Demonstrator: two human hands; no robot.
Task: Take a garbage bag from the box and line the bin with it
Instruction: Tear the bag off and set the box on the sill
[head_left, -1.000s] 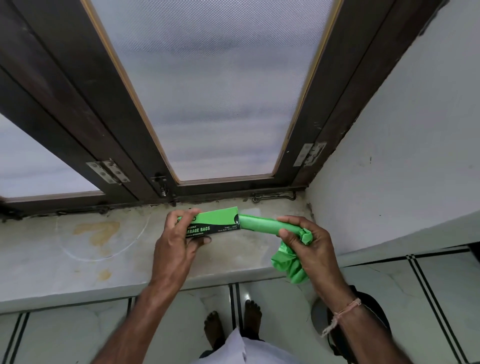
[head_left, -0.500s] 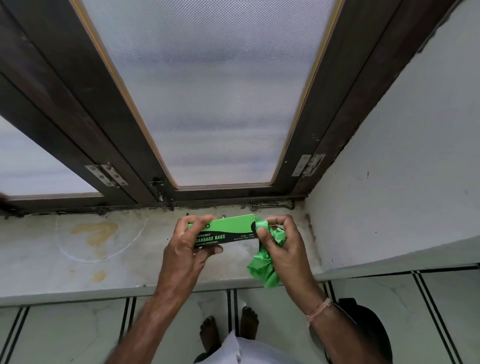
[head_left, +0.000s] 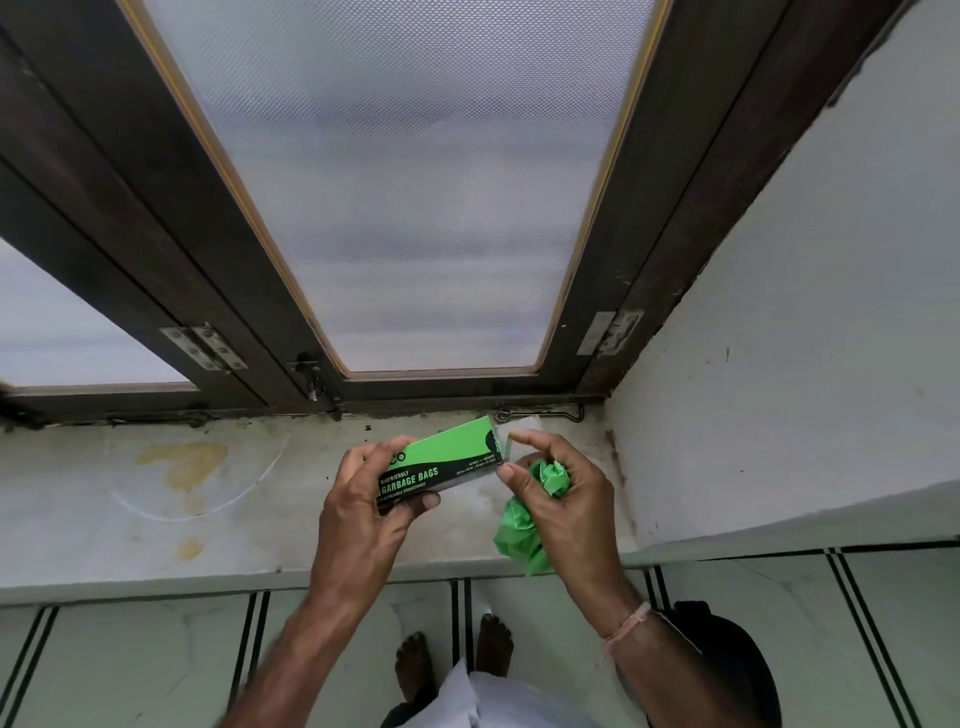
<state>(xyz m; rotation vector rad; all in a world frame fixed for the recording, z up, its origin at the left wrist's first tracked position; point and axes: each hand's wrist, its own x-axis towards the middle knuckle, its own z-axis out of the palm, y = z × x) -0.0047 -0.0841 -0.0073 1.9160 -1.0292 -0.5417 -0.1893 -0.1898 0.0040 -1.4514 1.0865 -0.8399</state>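
Observation:
My left hand (head_left: 371, 499) grips a green and black box (head_left: 441, 462) labelled GARBAGE BAGS and holds it above the stone window sill (head_left: 156, 519). My right hand (head_left: 558, 493) is at the box's right end, with thumb and forefinger pinching at the end flap. A crumpled green garbage bag (head_left: 522, 530) is bunched in the palm of my right hand and hangs down below it. The dark round bin (head_left: 727, 660) stands on the floor at the lower right, partly hidden by my right forearm.
A frosted window in a dark wooden frame (head_left: 613, 291) rises behind the sill. A white wall (head_left: 805, 364) closes the right side. Tiled floor (head_left: 130, 660) lies below, with my bare feet (head_left: 452, 660) near the sill's front edge.
A second ago a roll of green bags stuck out of the box with my right hand stretched away. That hand has come back to the box end, and the roll no longer shows.

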